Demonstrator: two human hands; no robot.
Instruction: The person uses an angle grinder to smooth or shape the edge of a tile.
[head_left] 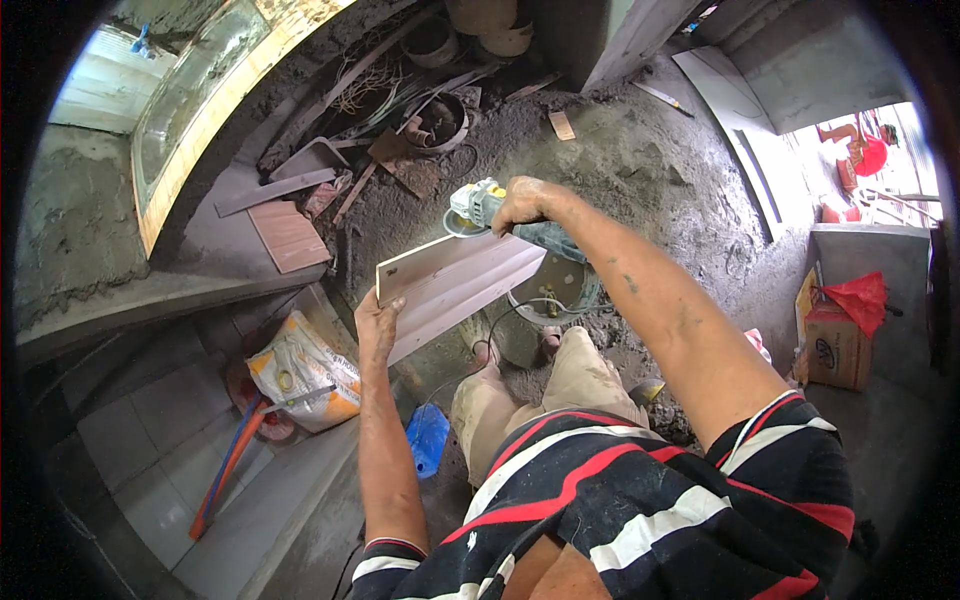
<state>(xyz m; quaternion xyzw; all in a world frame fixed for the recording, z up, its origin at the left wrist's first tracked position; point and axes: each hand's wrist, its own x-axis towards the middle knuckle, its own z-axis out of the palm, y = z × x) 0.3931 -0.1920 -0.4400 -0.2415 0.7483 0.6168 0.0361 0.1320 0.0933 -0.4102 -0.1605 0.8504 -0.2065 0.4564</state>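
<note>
**Tile held up to a grinder above a dirt floor**

The left hand (377, 322) is gripping the lower corner of a pale tile (458, 288), tilting it up off the floor, seemingly to meet the blade. The right hand (522, 206) is closing around an angle grinder (478, 207) at the tile's top edge.

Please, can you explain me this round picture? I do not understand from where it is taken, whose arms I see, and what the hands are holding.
The picture comes from a wide fisheye camera worn on a person's head, looking down, so the edges bend and the arms entering from below are the person's own. The left hand holds a pale rectangular tile by its lower corner. The right hand grips an angle grinder at the tile's far edge. Below are the person's striped shirt and beige trousers. Around lie a dirty concrete floor, a printed sack, a reddish tile, a cardboard box and a bucket.
</note>
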